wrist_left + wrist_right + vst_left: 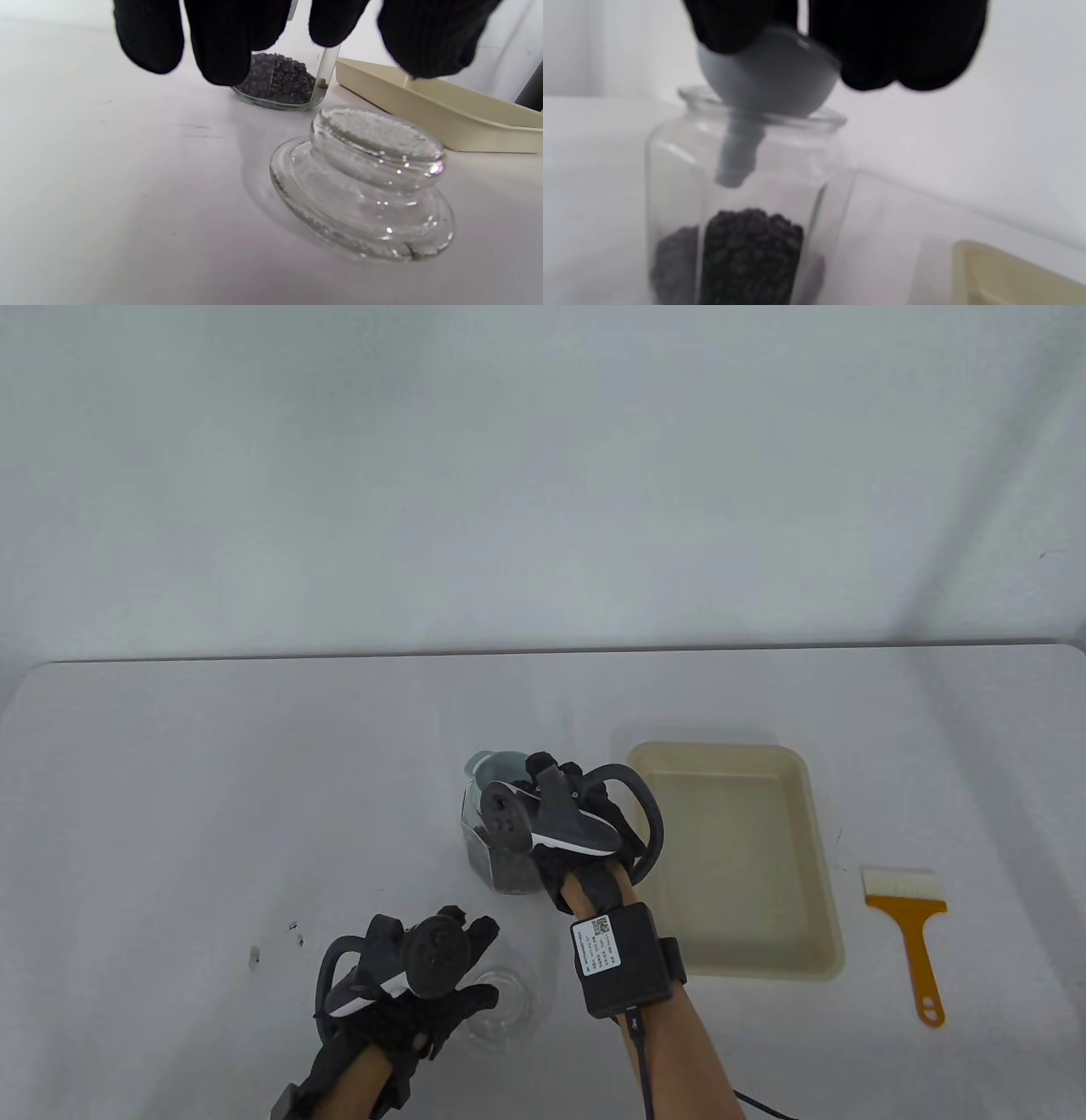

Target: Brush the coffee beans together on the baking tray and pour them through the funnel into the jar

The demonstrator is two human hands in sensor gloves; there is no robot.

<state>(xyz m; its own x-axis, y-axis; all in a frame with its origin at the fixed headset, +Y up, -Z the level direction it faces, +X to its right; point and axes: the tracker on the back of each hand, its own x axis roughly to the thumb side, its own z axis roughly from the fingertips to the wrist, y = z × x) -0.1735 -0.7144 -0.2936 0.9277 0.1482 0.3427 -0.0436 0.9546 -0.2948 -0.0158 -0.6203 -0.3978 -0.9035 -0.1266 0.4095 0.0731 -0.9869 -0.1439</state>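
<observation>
Funnel point(768, 80): grey, bowl tilted in the jar point(742, 203) mouth, spout pointing down inside, clear above the beans point(751, 250). Right hand point(577, 823): fingers curled on the funnel rim, directly over the jar. Judged next move: a straight lift along the spout axis.

Left hand point(416, 984): nearer, fingers relaxed, holding nothing, hovering at the glass lid point(360, 182).

Tray point(738, 857): right of jar, no beans visible.

Brush point(912, 933): far right.

Wrist unit point(624, 959) bears a label, its print seemingly too small to read
</observation>
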